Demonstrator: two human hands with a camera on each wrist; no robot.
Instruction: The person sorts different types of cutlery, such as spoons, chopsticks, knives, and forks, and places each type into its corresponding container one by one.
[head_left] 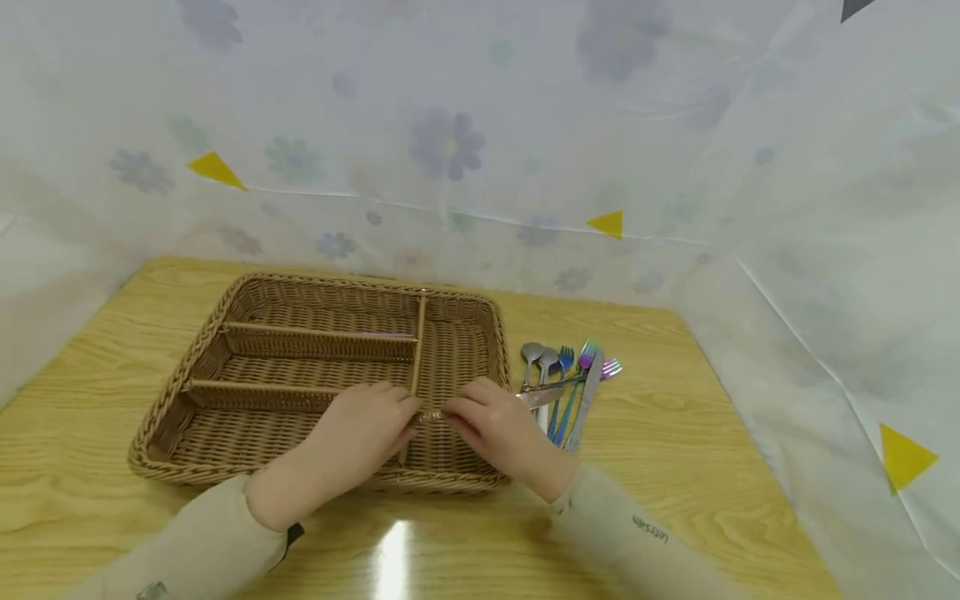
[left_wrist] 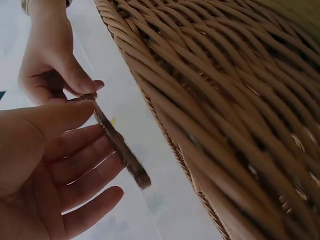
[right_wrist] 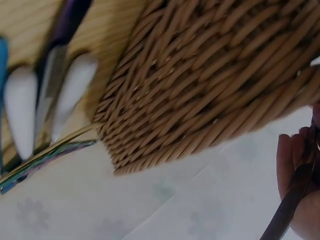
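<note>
Both hands hold a slim metal knife over the wicker basket [head_left: 225, 454]. My left hand [head_left: 360, 429] pinches it between thumb and fingers; the other fingers spread loosely below in the left wrist view. Opposite, my right hand [head_left: 510, 429] pinches the same knife [left_wrist: 117, 142]. A silver blade [head_left: 536, 399] shows just right of the right hand. In the right wrist view a dark, fine-toothed length of the knife [right_wrist: 285, 215] sticks out from the hand. Fingers hide much of the grip.
Wooden dividers [head_left: 417, 342] part the basket into several compartments; a thin purple strip [head_left: 386, 335] shows along one divider. Right of it lie spoons [head_left: 532, 352], forks [head_left: 588, 354] and a knife [head_left: 588, 400] on the wooden table [head_left: 660, 417]. Floral cloth [head_left: 450, 100] hangs behind.
</note>
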